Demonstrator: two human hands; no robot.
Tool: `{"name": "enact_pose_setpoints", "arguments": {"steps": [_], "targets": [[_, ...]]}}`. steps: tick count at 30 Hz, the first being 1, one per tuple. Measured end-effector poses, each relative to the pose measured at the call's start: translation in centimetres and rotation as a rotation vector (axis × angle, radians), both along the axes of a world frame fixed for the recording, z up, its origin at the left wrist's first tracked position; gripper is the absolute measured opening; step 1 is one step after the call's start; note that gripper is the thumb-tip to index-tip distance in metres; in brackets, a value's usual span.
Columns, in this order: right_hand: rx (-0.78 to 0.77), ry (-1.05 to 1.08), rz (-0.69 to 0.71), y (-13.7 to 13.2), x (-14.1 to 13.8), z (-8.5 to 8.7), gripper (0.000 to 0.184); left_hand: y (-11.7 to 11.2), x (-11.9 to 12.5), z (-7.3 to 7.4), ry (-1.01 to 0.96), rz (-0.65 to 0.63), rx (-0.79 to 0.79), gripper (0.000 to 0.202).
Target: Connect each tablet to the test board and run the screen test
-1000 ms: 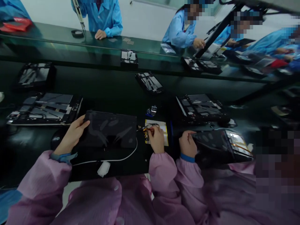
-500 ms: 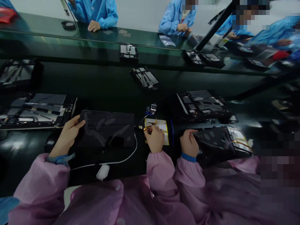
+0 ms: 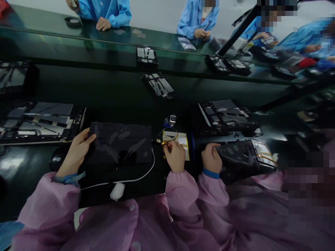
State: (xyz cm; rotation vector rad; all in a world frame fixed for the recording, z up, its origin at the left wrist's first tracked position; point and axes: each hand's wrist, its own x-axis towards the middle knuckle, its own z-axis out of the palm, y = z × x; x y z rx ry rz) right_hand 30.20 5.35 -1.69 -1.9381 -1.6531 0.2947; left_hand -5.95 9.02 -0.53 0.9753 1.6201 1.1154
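My left hand (image 3: 80, 148) grips the left edge of a dark, glossy screen panel (image 3: 120, 144), thumb on top. The panel's surface carries smeary film marks. From its right side a short flex cable (image 3: 157, 141) with a light end reaches toward my right hand (image 3: 175, 156). That hand's fingers are pinched at an orange-gold ribbon cable (image 3: 164, 143); their exact hold is partly hidden. Beneath them lies a white, yellow-edged battery pack (image 3: 184, 140). Behind it sits a small metal-and-clear part (image 3: 171, 120). A white cord (image 3: 146, 174) curves around the panel's near right corner.
At right, a co-worker's hand (image 3: 211, 158) holds another dark panel (image 3: 232, 151). Opened tablet bodies lie left (image 3: 44, 120) and right (image 3: 229, 115); another (image 3: 158, 84) lies further back. A crumpled white piece (image 3: 117, 191) is near the bench edge. Blue-sleeved people sit across.
My right hand has shifted very slightly right with its fingers still pinched at the ribbon cable. My left hand keeps its grip on the panel. The view has moved a little.
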Motion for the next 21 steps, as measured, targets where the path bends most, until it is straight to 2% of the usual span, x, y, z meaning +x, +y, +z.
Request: {"name": "enact_pose_setpoints", "arguments": {"steps": [5, 11, 15, 19, 21], "targets": [[-0.014, -0.071, -0.026, 0.2, -0.5, 0.2, 0.015, 0.0, 0.0, -0.1, 0.004, 0.007, 0.021, 0.044], [-0.115, -0.14, -0.052, 0.3, -0.7, 0.9, 0.012, 0.0, 0.0, -0.1, 0.008, 0.003, 0.015, 0.041], [-0.083, -0.044, -0.023, 0.2, -0.6, 0.7, 0.011, -0.1, -0.3, -0.7, 0.069, -0.047, 0.054, 0.034], [-0.001, 0.078, -0.016, -0.2, 1.4, 0.9, 0.016, 0.0, -0.5, -0.8, 0.141, -0.05, 0.049, 0.039], [0.035, 0.104, -0.034, -0.4, 3.9, 1.2, 0.022, -0.1, -0.2, -0.5, 0.319, -0.033, 0.047, 0.044]]}}
